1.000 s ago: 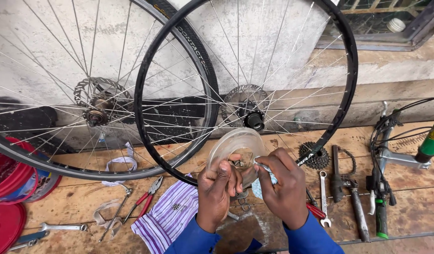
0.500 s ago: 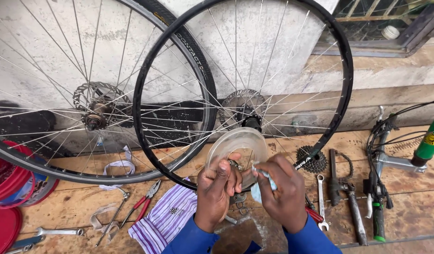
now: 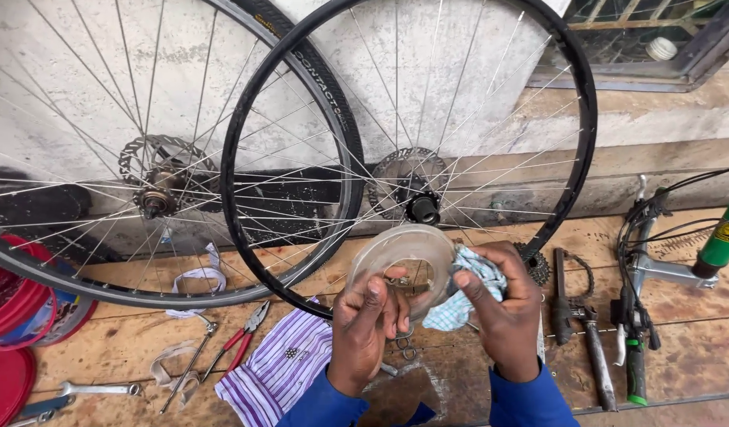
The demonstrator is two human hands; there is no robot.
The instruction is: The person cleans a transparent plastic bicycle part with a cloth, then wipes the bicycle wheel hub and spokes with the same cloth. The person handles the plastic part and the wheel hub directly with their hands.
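Gripped between your thumb and fingers, the clear plastic disc [image 3: 402, 265] stands upright in your left hand [image 3: 367, 332], which is closed on its lower left edge. Your right hand [image 3: 502, 316] is closed on a pale blue rag [image 3: 467, 296], bunched and pressed against the disc's right side. The disc sits in front of the nearer bicycle wheel [image 3: 412, 142], just below its hub, above the wooden bench [image 3: 680, 372].

You look to be mid-wipe, cleaning the disc's face with the rag. To carry on, you would need to turn the disc in your left hand so an unwiped part of the ring meets the cloth, while keeping a light pinch, since thin plastic like this probably flexes.

Compared with 1 second ago, your 2 hands have barely shifted: same hold on the disc, same rag. The view has tilted slightly, so the wheels sit a touch differently in the picture, and your right thumb now lies further over the disc's rim.

Around you lie a striped cloth [image 3: 281, 372], red-handled pliers [image 3: 238, 340] and a sprocket cluster [image 3: 536, 266], none of them touching your hands. A second wheel [image 3: 143, 158] leans behind the first.
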